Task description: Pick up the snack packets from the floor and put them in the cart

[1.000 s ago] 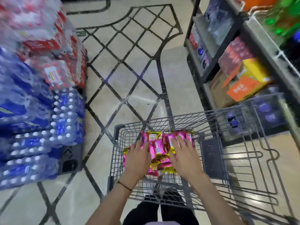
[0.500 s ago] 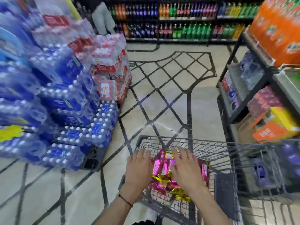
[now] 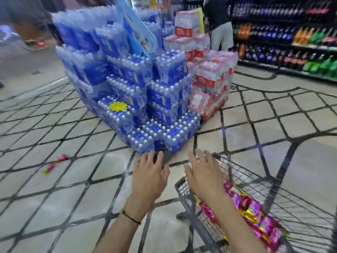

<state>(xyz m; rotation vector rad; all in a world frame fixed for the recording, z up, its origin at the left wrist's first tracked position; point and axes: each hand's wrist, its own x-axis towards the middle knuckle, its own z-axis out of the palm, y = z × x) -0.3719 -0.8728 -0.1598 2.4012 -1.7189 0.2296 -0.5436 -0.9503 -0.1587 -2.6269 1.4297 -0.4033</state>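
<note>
Neither grip holds anything: the left hand (image 3: 148, 177) hangs palm down, fingers spread wide, over the floor (image 3: 73, 190) just left of the cart (image 3: 237, 168); the right hand (image 3: 204, 178) is spread as wide above the cart's left corner, touching nothing that can be made out; a thin dark band (image 3: 130, 217) circles the left wrist; the right forearm hides part of the heap of pink and gold snack packets (image 3: 255, 214) lying in the cart, and the cart is cut off by the right and lower edges, so its handle and wheels are out of sight; blur smears the whole view, so the print on the packets cannot be read and they cannot be counted; well apart, far to the left on the floor, lie loose packets (image 3: 54, 162) in the same pink and yellow, too blurred to tell whether two or more; ahead of the hands a stepped stack of shrink-wrapped blue water packs (image 3: 136, 84) stands on the floor, with red-labelled packs (image 3: 209, 75) against its right side and a tilted light-blue board (image 3: 138, 33) rising from it; behind, a person (image 3: 220, 30) stands partly hidden by the stack, beside long shelves of drink bottles (image 3: 291, 39); the floor is pale tile crossed by a dark lattice of lines.
</note>
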